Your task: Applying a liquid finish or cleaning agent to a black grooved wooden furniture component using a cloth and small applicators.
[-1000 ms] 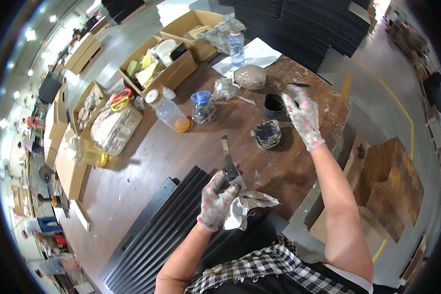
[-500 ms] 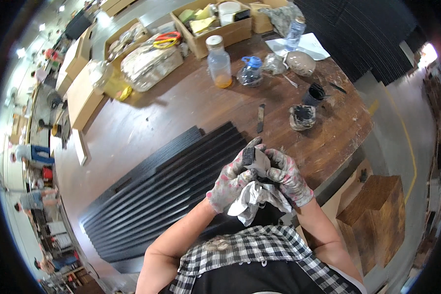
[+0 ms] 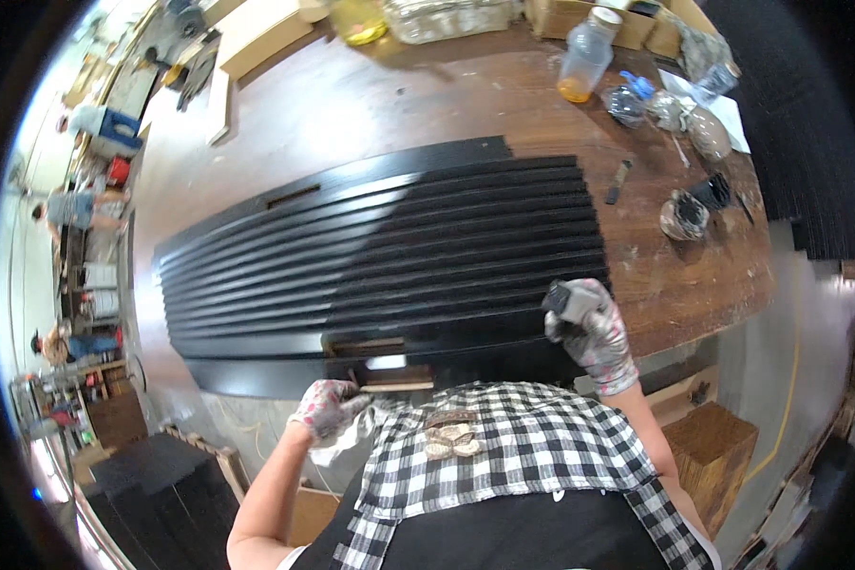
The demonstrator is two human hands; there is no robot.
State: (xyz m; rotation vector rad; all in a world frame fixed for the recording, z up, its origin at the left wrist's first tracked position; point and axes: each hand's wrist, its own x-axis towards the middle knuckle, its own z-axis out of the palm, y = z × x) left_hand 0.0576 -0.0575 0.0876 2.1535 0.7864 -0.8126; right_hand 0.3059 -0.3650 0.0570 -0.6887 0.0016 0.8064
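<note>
A long black ribbed panel (image 3: 389, 252) lies across the brown wooden table (image 3: 332, 114), its near edge just in front of me. My right hand (image 3: 594, 332), in a stained patterned glove, is closed around a small dark tool (image 3: 568, 299) at the panel's near right corner. My left hand (image 3: 328, 408), gloved the same way, grips a white rag (image 3: 351, 432) just below the panel's near edge, next to a notch showing bare wood (image 3: 380, 366).
On the table's far right stand a clear plastic bottle (image 3: 584, 57), a small dark tub (image 3: 682, 217), crumpled plastic (image 3: 679, 114) and a loose brush (image 3: 617, 180). Cardboard boxes (image 3: 560, 14) line the back. Black panels (image 3: 152, 484) are stacked lower left; people stand far left.
My view has swung left along the panel. My hands, together on the tool half a second ago, have parted: the right keeps the tool, the left dropped to the panel's near edge with the rag.
</note>
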